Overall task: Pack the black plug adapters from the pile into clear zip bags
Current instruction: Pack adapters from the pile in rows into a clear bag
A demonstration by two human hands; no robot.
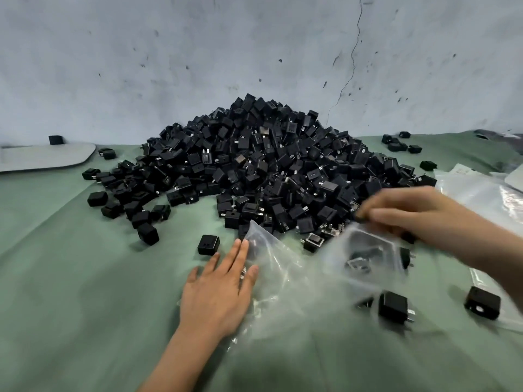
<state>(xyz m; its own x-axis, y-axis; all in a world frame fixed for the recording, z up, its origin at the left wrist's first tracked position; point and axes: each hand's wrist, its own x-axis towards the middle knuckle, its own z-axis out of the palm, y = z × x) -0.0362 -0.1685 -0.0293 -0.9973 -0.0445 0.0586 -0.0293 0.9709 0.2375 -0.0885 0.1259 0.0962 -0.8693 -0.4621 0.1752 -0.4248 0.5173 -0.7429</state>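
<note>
A big pile of black plug adapters [263,168] rises against the wall on a green cloth [85,278]. My left hand [220,290] lies flat with fingers apart, pressing on the edge of loose clear zip bags [283,281] in front of the pile. My right hand [402,216] is blurred and pinches the top of a clear zip bag [365,258] that hangs lifted, with at least one black adapter showing inside it. Single adapters lie close by: one [209,244] just beyond my left fingers and two [393,306] [482,302] below my right forearm.
A stack of flat clear bags [481,199] lies at the right edge. A grey pad [42,157] with one adapter on it sits at the far left. Stray adapters dot the cloth left and right of the pile. The stained wall [198,52] closes the back.
</note>
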